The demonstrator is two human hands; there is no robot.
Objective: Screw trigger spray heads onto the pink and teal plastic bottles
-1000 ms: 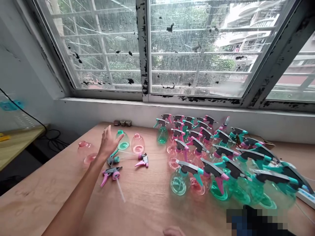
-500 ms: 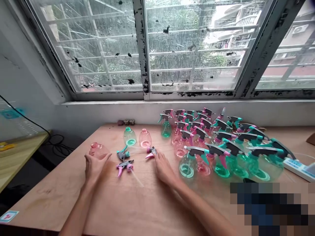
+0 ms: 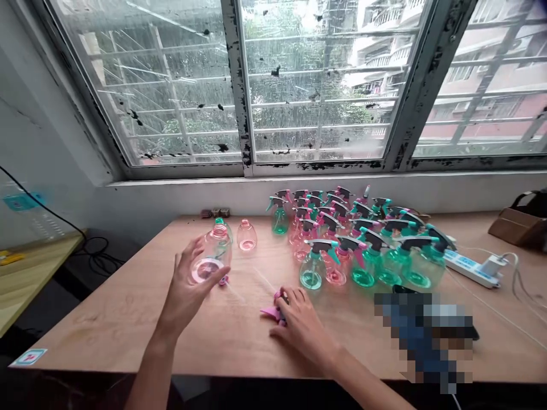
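My left hand (image 3: 188,287) holds a clear pink bottle (image 3: 212,253) without a top, lifted above the wooden table (image 3: 128,319). My right hand (image 3: 299,322) rests on the table, fingers closed on a pink spray trigger head (image 3: 273,309) whose thin tube runs off to the left. Behind the held bottle stand a green open bottle (image 3: 220,222), mostly hidden, and a pink open bottle (image 3: 247,235). Another trigger head (image 3: 223,280) peeks out under the held bottle.
Several finished pink and green spray bottles (image 3: 354,245) crowd the table's back right by the window sill. A white power strip (image 3: 468,266) with cables lies to their right, a brown box (image 3: 519,225) at far right. A blurred dark patch covers the front right.
My left hand has picked the pink bottle up off the table. My right hand has pulled the pink trigger head nearer the front edge. The camera has shifted.
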